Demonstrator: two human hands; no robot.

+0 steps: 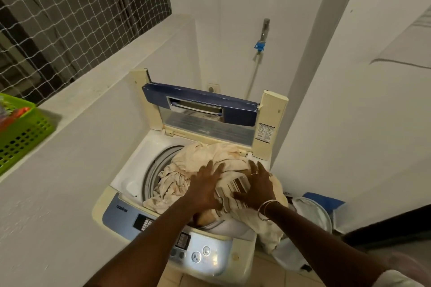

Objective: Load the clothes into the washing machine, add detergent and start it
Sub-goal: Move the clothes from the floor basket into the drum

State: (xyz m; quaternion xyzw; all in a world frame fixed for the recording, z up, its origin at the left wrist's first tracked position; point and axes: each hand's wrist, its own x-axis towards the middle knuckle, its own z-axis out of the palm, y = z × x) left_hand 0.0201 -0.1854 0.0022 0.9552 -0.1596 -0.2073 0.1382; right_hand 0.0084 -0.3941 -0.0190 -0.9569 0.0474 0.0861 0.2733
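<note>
Fingers (215,170) of left hand (205,190) and right hand (257,190) press spread and straight on soft, bulky cream cloth bundle (210,154), likely light, best gathered at its overhanging right edge.

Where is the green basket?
In the head view, the green basket sits at the far left on the ledge below the net, left of the washer.

Crumpled matt cream cloth (210,161) fills the glossy plastic washing machine (130,170).
</note>
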